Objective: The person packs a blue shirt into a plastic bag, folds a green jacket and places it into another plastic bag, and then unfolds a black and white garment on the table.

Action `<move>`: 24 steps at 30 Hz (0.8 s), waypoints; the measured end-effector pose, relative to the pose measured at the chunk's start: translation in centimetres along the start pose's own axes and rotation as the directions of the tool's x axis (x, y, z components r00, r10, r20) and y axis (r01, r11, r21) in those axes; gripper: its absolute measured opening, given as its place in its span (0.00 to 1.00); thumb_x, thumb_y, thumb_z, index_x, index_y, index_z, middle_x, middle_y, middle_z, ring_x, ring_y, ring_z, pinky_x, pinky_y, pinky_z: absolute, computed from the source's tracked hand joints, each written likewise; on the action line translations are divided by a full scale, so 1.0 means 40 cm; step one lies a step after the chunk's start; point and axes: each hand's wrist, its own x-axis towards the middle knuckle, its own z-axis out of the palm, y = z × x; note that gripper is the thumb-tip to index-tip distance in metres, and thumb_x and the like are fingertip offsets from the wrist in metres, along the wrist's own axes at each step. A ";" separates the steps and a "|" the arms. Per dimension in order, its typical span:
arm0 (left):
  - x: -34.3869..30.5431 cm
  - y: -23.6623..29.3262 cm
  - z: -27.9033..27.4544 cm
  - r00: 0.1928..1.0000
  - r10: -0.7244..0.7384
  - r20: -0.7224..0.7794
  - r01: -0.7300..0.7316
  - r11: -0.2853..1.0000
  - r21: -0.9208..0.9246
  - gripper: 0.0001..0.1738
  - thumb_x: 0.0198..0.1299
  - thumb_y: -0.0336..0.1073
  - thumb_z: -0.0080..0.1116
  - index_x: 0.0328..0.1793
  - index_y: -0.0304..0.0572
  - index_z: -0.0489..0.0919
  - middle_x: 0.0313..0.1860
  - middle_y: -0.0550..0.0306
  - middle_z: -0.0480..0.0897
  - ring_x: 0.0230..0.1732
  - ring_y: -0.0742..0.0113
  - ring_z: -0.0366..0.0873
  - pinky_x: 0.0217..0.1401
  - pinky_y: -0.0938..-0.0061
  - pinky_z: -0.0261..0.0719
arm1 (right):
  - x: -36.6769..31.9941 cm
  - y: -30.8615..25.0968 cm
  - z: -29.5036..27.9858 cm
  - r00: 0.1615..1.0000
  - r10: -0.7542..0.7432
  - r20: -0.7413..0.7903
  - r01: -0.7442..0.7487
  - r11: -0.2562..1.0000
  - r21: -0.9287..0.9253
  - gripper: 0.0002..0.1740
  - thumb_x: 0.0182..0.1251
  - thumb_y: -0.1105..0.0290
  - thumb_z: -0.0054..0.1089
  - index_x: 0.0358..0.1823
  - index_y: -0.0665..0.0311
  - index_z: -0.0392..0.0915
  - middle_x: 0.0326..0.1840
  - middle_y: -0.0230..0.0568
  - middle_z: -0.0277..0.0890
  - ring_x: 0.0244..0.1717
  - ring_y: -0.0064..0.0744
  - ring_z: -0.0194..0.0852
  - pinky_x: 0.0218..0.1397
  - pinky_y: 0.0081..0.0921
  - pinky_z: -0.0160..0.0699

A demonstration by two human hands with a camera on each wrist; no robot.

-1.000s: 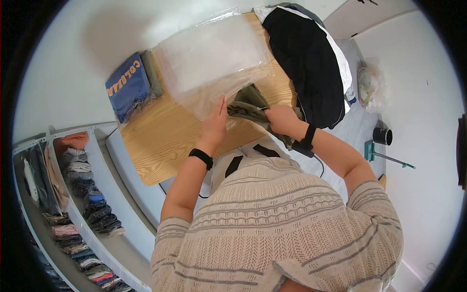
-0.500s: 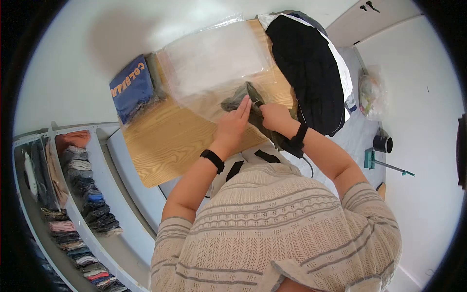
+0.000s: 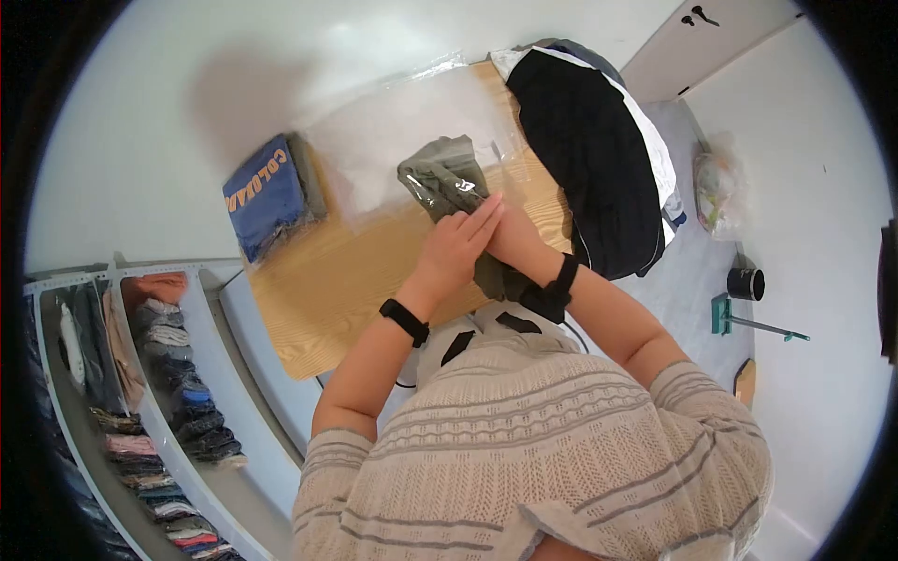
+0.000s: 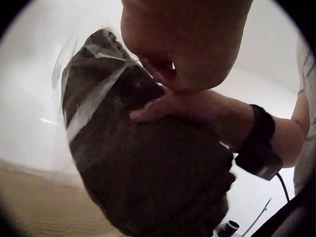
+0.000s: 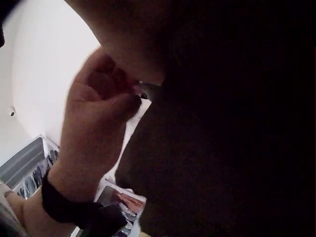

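Note:
An olive garment [image 3: 436, 176], its far end inside a clear plastic bag [image 3: 466, 187], hangs between the two hands above the table. The left hand [image 3: 449, 254] pinches the bag's edge beside the right hand; in the right wrist view the thumb and fingers of the left hand [image 5: 94, 116] meet at the plastic. Gripping the garment is the right hand [image 3: 514, 241], partly covered by the left fingers. In the left wrist view its thumb [image 4: 148, 111] lies on the dark cloth [image 4: 148, 163]. The right fingers are hidden behind the fabric.
Flat clear bags [image 3: 374, 122] lie on the wooden table [image 3: 323, 309]. A packed blue garment [image 3: 265, 201] is at its left end, a pile with black clothing [image 3: 594, 159] at its right. Shelves of folded clothes [image 3: 187, 383] stand lower left; a black bin [image 3: 745, 283] is on the floor at right.
The left hand has come across to the right hand and now holds the bag's edge. The garment end has moved up and left, with plastic drawn over it.

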 end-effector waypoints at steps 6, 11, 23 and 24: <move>-0.009 0.047 -0.035 0.967 0.187 -0.174 -0.165 0.977 0.138 0.38 0.44 0.27 0.60 0.66 0.38 0.64 0.72 0.43 0.52 0.59 0.50 0.64 0.61 0.62 0.63 | 0.048 -0.002 0.011 0.912 -0.113 -0.395 0.303 0.834 0.460 0.12 0.54 0.68 0.59 0.37 0.67 0.74 0.35 0.54 0.73 0.37 0.53 0.72 0.41 0.39 0.72; -0.016 0.018 -0.029 0.860 -0.335 -0.384 0.290 0.941 -0.172 0.57 0.44 0.33 0.69 0.72 0.28 0.40 0.73 0.29 0.40 0.74 0.37 0.40 0.73 0.59 0.45 | 0.065 -0.059 -0.081 0.904 0.048 -0.426 0.163 0.880 0.446 0.15 0.55 0.69 0.61 0.42 0.69 0.74 0.38 0.57 0.73 0.43 0.58 0.70 0.46 0.41 0.70; -0.067 -0.045 0.033 0.708 -0.640 -0.298 0.530 0.761 -0.374 0.30 0.56 0.25 0.50 0.67 0.34 0.61 0.48 0.42 0.76 0.48 0.48 0.74 0.51 0.62 0.72 | 0.057 -0.061 -0.060 0.910 0.279 -0.306 -0.070 0.831 0.551 0.19 0.55 0.66 0.62 0.43 0.72 0.73 0.40 0.58 0.75 0.42 0.54 0.74 0.46 0.37 0.72; -0.075 -0.049 0.036 0.710 -0.640 -0.293 0.531 0.760 -0.374 0.30 0.56 0.25 0.50 0.67 0.34 0.61 0.48 0.42 0.76 0.48 0.48 0.74 0.51 0.62 0.72 | 0.055 -0.065 -0.052 0.909 0.285 -0.304 -0.074 0.829 0.554 0.19 0.55 0.66 0.62 0.43 0.72 0.73 0.40 0.58 0.75 0.42 0.54 0.74 0.46 0.37 0.72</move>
